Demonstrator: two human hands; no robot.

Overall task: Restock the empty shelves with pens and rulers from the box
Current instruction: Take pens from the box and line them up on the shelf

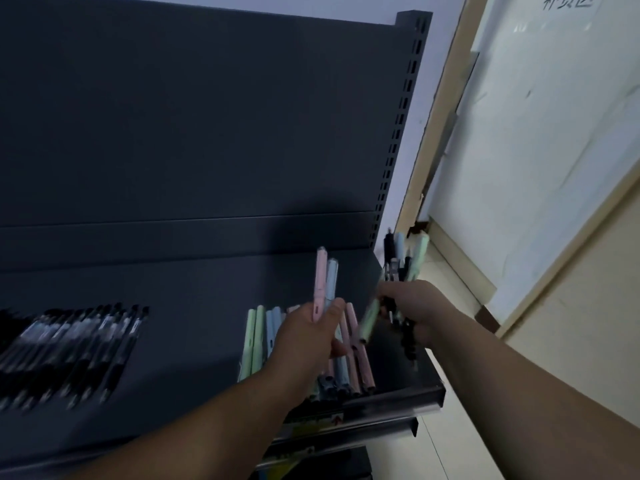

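Gripping in left hand [308, 330] two pink and pale blue plastic pens [325, 278] above pastel pen row [256, 341] on dark metal shelf [190, 323], probably sorting by colour; clutching in right hand [422, 303] mixed pen bundle [403, 261] as stock.

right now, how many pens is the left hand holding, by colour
pink pen: 1
pale blue pen: 1
total in the left hand: 2
The right hand grips a mixed bundle that is too blurred to count.
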